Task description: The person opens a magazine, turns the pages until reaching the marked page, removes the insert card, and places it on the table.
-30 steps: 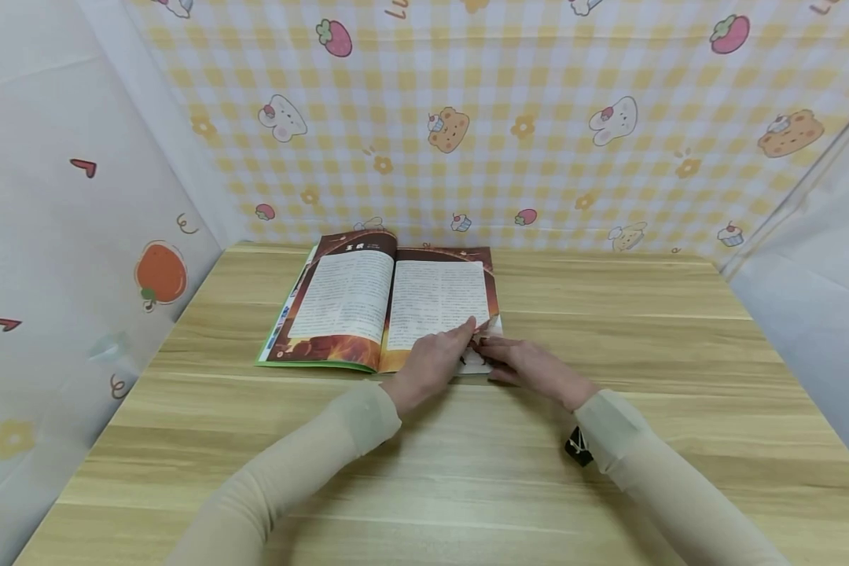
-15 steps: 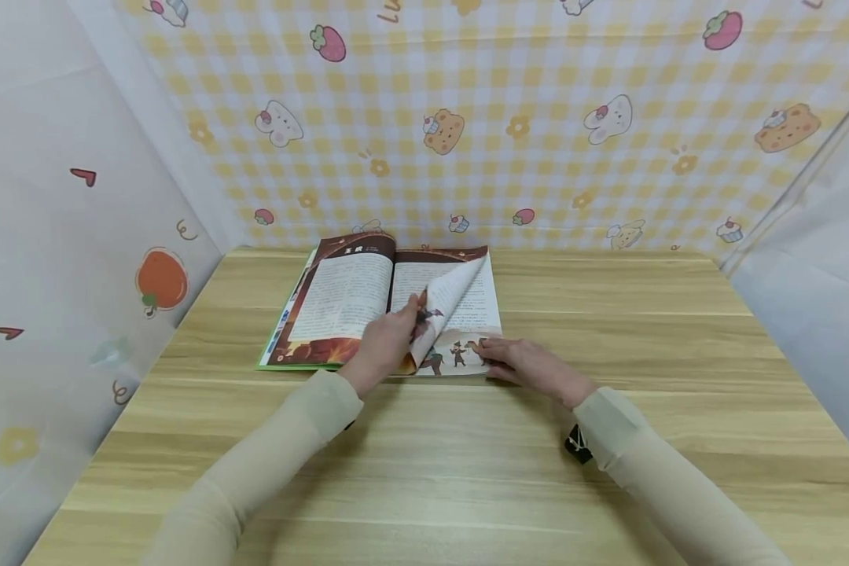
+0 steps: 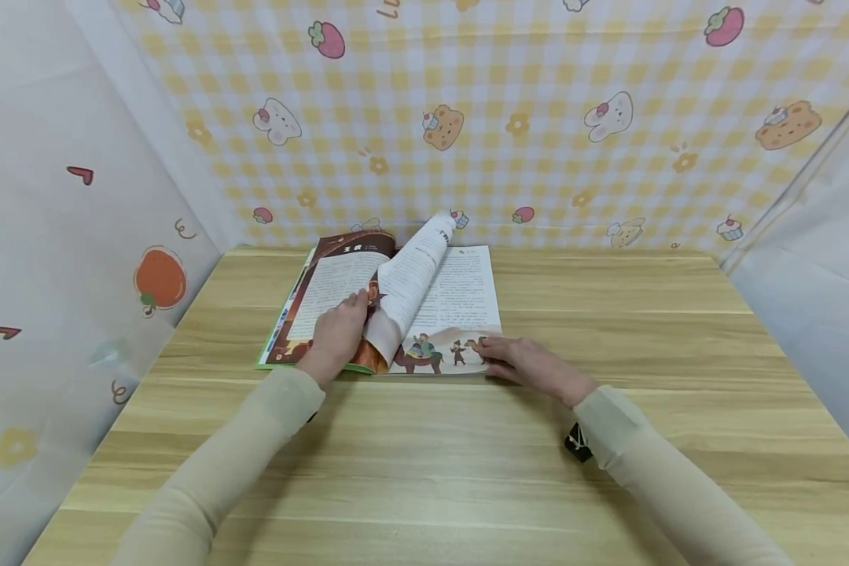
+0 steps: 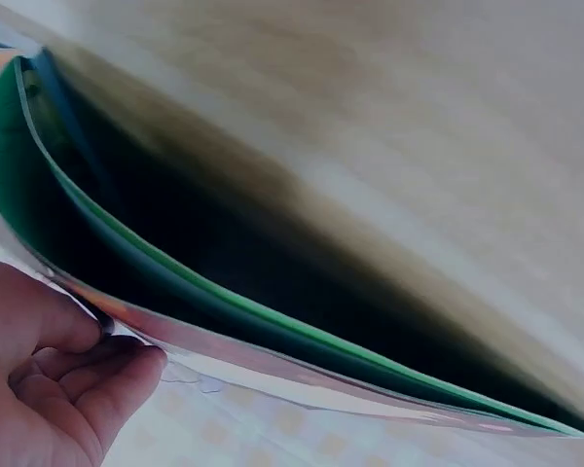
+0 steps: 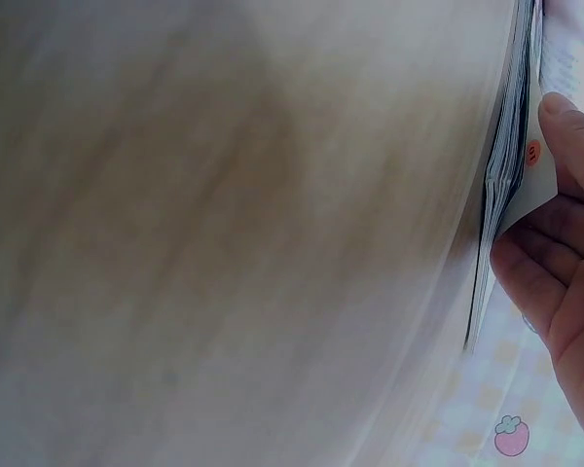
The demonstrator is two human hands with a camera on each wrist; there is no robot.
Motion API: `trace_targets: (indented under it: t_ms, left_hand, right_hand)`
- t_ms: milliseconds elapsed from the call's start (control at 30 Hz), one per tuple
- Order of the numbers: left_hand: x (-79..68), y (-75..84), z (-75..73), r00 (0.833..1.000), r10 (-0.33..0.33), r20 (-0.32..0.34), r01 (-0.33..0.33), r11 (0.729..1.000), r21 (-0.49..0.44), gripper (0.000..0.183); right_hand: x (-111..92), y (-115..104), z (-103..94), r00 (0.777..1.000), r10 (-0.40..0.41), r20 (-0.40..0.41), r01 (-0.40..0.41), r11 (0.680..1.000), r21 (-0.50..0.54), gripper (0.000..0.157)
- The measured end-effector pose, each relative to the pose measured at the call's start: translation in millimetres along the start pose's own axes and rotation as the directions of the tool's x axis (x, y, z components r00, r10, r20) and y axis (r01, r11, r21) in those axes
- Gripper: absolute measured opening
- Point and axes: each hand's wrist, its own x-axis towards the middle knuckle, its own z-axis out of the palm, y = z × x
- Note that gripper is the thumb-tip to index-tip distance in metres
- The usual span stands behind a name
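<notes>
An open magazine (image 3: 460, 291) lies at the back of the table, with text and a picture of camels on its right side. My left hand (image 3: 336, 334) pinches the edge of a turning page (image 3: 413, 271), which curls up over the middle fold. In the left wrist view, the thumb and fingertips (image 4: 146, 365) meet at the paper, beside the green cover (image 4: 204, 282). My right hand (image 3: 531, 365) is at the magazine's lower right corner. The right wrist view has its thumb on a page (image 5: 535, 185) and its curled fingers (image 5: 526, 272) at the corner.
The magazine lies on a wood-grain table (image 3: 424, 464), close to a checked cloth backdrop (image 3: 509, 86). White printed cloth (image 3: 64, 330) hangs on the left side. A small black object (image 3: 578, 444) shows beside the right cuff.
My left hand has moved left from the lower right corner, drawing the page up and across the fold. The camel picture beneath has come into view. My right hand has stayed at the corner.
</notes>
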Motion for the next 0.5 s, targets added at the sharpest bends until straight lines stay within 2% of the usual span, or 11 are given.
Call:
trace_targets:
  t_ms: [133, 300, 500]
  left_hand:
    - [-2.7, -5.2, 4.7, 1.000, -0.018, 0.016, 0.018, 1.000, 0.005, 0.028]
    - [-6.5, -9.0, 13.3, 0.997, -0.031, 0.066, 0.031, 0.999, -0.010, 0.039]
    - [-7.8, -9.7, 19.8, 0.999, 0.026, 0.045, -0.025, 0.999, -0.024, 0.057]
  right_hand:
    - [0.4, 0.4, 1.1, 1.000, 0.013, 0.009, -0.013, 1.000, 0.012, 0.042]
    - [0.4, 1.5, 2.6, 1.000, 0.004, 0.002, -0.004, 1.000, 0.015, 0.042]
    - [0.7, 3.0, 2.8, 1.000, -0.006, -0.010, 0.006, 1.000, 0.017, 0.042]
